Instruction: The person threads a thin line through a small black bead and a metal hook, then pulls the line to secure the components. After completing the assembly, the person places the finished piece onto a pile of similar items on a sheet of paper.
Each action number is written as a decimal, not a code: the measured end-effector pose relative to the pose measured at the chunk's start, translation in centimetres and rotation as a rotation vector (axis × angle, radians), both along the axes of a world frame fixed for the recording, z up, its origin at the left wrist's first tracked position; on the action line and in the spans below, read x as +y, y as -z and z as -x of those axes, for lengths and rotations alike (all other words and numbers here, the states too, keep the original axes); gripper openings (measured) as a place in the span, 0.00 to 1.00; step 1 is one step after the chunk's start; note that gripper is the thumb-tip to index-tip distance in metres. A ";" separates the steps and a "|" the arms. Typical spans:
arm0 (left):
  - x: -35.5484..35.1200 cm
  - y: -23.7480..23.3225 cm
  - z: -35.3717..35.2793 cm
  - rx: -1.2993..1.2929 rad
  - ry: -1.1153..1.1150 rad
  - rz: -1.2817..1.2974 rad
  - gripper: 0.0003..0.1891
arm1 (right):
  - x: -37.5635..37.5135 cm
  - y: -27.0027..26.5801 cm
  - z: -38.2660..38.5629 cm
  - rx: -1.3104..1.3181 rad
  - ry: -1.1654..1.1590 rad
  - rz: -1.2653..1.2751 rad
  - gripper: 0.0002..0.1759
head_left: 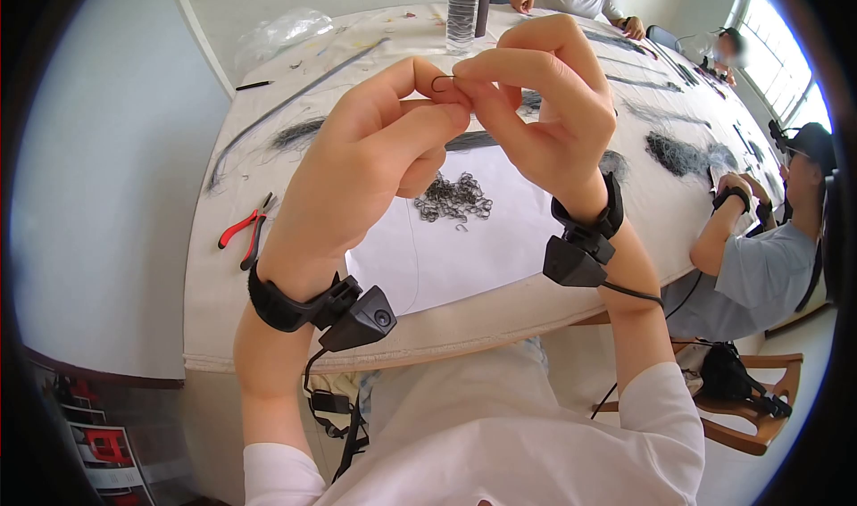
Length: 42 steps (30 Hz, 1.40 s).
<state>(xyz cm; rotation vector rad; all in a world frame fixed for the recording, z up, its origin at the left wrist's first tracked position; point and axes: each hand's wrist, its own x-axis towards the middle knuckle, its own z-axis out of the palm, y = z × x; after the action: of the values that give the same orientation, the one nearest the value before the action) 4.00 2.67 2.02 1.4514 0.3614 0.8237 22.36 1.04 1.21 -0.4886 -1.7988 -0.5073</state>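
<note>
A small dark fish hook (438,84) is held up in front of me, its curved end showing between the fingertips of both hands. My left hand (384,136) is closed in a pinch at the bend side of the hook. From the other side, the thumb and forefinger of my right hand (553,95) pinch at its straight end. Any thin line between the fingers is too fine to make out. Below the hands, a pile of similar dark hooks (453,197) lies on a white sheet of paper (482,254), with one loose hook (461,228) in front of it.
Red-and-black pliers (247,231) lie left of the paper. Bundles of dark strands (299,133) spread over the cloth-covered table (214,314). A water bottle (461,15) and a dark flask (483,6) stand at the back. Other people sit at the far side and right (768,265).
</note>
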 end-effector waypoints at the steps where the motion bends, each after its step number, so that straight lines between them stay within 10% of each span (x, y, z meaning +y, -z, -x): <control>1: 0.1 0.0 0.0 0.000 0.012 0.007 0.03 | 0.0 -0.1 0.1 0.011 -0.009 0.032 0.12; 13: -0.6 -0.7 0.7 0.140 -0.246 -0.386 0.07 | 0.2 -0.5 -0.8 -0.023 -0.140 0.208 0.09; 42: -0.2 -0.9 0.8 0.119 -0.236 -0.390 0.05 | -0.3 -0.7 -0.7 -0.020 -0.151 0.358 0.08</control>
<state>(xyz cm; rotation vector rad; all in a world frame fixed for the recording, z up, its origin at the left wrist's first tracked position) 3.18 2.50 2.90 1.8506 0.4884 1.0409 23.09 0.75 1.95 -0.5866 -1.9372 -0.0838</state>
